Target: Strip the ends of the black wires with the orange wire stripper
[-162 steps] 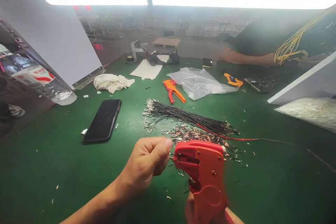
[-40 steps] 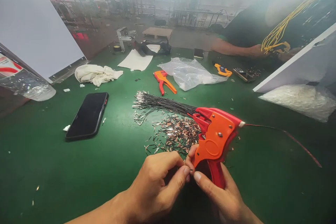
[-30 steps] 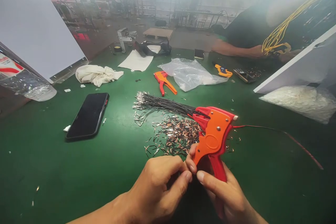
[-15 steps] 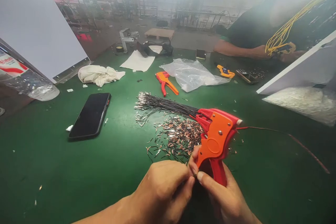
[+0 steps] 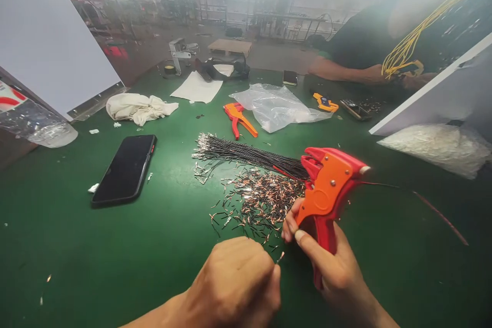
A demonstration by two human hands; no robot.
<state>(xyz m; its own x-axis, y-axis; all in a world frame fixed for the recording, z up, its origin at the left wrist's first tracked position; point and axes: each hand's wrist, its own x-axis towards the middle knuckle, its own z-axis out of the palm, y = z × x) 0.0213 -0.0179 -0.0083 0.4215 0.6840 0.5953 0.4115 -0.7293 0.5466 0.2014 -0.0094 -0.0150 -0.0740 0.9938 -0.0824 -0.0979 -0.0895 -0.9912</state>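
As right hand grips stripper, left hand pinches wire, green tabletop, hazy workshop

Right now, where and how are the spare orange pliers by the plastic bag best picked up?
Probably by the handles of the orange pliers, from the near side, reaching over the black wires: the handles splay toward the wearer, while the head points away by the plastic bag.

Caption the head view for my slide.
Right hand gripping a red-and-orange wire stripper, left hand curled with a wire end poking out, near scattered clippings.
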